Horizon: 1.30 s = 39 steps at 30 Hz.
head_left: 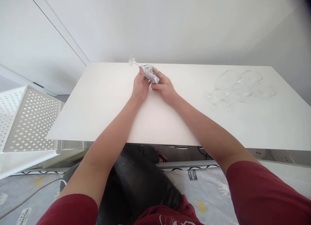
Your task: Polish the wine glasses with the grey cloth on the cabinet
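Above the far part of the white table [104,114], a stemmed glass [132,60] lies tilted sideways, its foot pointing up and left. My left hand [141,87] is closed around the glass where the stem meets the bowl. A crumpled whitish cloth [150,74] covers most of the bowl, so its shape is hidden. My right hand [166,87] grips the cloth against the bowl from the right, with fingers curled. Some fingertips of both hands are hidden behind the cloth and glass.
Several clear glasses [244,87] cluster on the right side of the table. White perforated bins [34,118] stand at the left. A wall [170,27] rises behind the table. Below me is a grey patterned mattress [206,192], with a pale cable [31,194] at the left.
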Each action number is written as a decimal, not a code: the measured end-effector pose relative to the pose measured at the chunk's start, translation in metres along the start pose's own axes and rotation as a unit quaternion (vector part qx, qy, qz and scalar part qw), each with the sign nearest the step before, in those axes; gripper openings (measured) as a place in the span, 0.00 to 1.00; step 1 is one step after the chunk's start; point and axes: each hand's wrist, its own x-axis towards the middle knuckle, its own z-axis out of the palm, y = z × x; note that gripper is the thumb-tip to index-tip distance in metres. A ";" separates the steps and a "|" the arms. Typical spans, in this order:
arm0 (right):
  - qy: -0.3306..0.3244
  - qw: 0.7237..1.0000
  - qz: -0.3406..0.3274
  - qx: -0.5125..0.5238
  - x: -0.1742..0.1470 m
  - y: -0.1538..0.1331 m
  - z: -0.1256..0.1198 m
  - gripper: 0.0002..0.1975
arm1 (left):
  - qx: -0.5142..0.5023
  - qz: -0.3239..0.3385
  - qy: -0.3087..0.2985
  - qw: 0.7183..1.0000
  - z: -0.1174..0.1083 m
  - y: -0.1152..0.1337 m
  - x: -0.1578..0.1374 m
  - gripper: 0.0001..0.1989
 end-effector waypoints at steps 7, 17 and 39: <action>-0.031 0.987 0.049 0.152 -0.006 -0.010 0.000 0.28 | 0.048 0.069 -0.037 0.996 -0.002 0.001 -0.001 0.21; 0.004 0.999 -0.037 -0.039 0.000 0.007 0.004 0.29 | -0.001 0.044 -0.033 0.998 -0.002 -0.004 0.002 0.19; -0.031 0.977 -0.112 -0.181 -0.005 0.008 0.013 0.29 | 0.043 0.011 -0.019 0.999 0.006 0.009 -0.007 0.26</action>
